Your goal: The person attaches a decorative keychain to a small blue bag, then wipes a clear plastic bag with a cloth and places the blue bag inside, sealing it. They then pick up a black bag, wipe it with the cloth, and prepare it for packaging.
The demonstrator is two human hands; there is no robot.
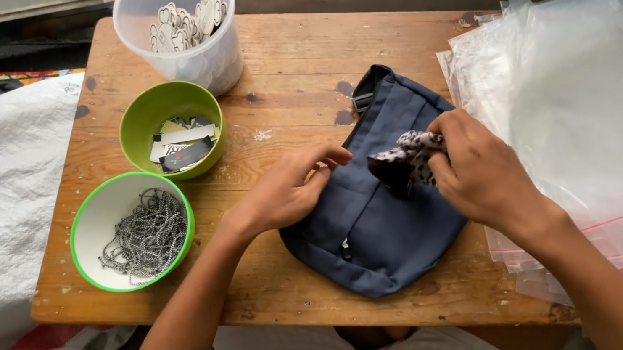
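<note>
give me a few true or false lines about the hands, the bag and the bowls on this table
1. The right hand grips a spotted cloth over the navy bag. True.
2. The left hand is inside the clear tub. False: it rests at the bag's left edge.
3. The white bowl with the green rim holds ball chains. True.
4. The green bowl holds the chains. False: it holds small flat cards.
5. The clear plastic bags lie left of the bowls. False: they are stacked at the table's right side.
</note>
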